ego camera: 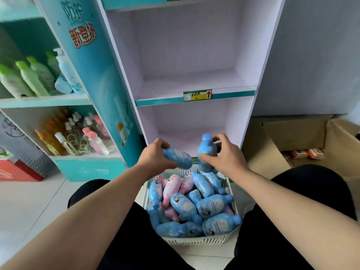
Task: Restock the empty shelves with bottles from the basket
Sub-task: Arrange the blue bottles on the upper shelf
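Observation:
A white basket [202, 240] on the floor between my knees holds several blue and pink bottles [183, 206]. My left hand [153, 158] grips a blue bottle [179, 158] lying tilted on its side above the basket's far rim. My right hand [226, 156] holds a second blue bottle [206, 151] upright, cap up, at the front edge of the bottom shelf [187, 141]. That shelf and the middle shelf [187, 82] above it are white and bare.
A teal display stand [93, 78] at the left carries green, blue, orange and pink bottles. An open cardboard box [303, 141] with small orange packs sits at the right. A red box [17, 172] lies low at the left.

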`<action>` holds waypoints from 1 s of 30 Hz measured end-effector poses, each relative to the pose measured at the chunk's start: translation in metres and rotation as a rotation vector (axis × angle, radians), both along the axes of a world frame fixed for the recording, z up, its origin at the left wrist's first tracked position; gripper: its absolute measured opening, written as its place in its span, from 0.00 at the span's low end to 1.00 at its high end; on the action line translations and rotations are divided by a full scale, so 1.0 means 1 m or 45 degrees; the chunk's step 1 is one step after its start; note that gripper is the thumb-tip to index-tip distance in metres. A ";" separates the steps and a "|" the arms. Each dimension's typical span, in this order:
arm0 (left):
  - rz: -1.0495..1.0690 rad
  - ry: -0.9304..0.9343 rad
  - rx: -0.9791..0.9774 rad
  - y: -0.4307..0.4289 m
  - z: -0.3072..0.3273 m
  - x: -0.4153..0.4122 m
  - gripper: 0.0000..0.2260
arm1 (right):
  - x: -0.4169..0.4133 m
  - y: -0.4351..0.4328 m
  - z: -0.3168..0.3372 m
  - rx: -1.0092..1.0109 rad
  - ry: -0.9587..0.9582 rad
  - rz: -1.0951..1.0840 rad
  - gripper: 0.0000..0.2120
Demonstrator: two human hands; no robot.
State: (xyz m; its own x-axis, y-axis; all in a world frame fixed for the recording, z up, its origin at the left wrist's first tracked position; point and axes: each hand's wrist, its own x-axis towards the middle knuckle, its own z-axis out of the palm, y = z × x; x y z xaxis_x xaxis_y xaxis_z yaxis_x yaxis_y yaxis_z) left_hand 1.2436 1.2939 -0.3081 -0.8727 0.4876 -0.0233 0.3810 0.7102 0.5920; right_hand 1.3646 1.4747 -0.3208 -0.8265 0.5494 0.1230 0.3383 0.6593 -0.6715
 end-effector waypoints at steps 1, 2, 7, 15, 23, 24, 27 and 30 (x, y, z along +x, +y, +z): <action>0.002 0.027 0.039 0.003 0.015 0.002 0.27 | 0.004 0.002 0.013 0.030 0.031 -0.016 0.26; 0.004 0.046 0.082 0.007 0.030 0.004 0.27 | 0.008 0.004 0.027 0.065 0.056 -0.032 0.26; -0.029 0.116 0.328 0.033 0.099 0.010 0.25 | 0.020 0.018 0.081 0.157 0.185 -0.097 0.25; -0.103 0.172 0.536 0.088 0.172 0.000 0.24 | 0.017 0.056 0.136 0.093 0.390 -0.273 0.23; -0.186 0.240 0.443 0.164 0.184 -0.047 0.27 | -0.005 0.101 0.122 0.074 0.400 -0.350 0.24; -0.215 0.248 0.408 0.175 0.184 -0.055 0.26 | -0.008 0.106 0.119 0.077 0.411 -0.344 0.24; -0.301 0.275 0.290 0.205 0.185 -0.079 0.25 | -0.017 0.123 0.107 0.061 0.432 -0.343 0.25; -0.379 0.309 0.195 0.231 0.182 -0.103 0.25 | -0.026 0.137 0.092 0.016 0.431 -0.391 0.24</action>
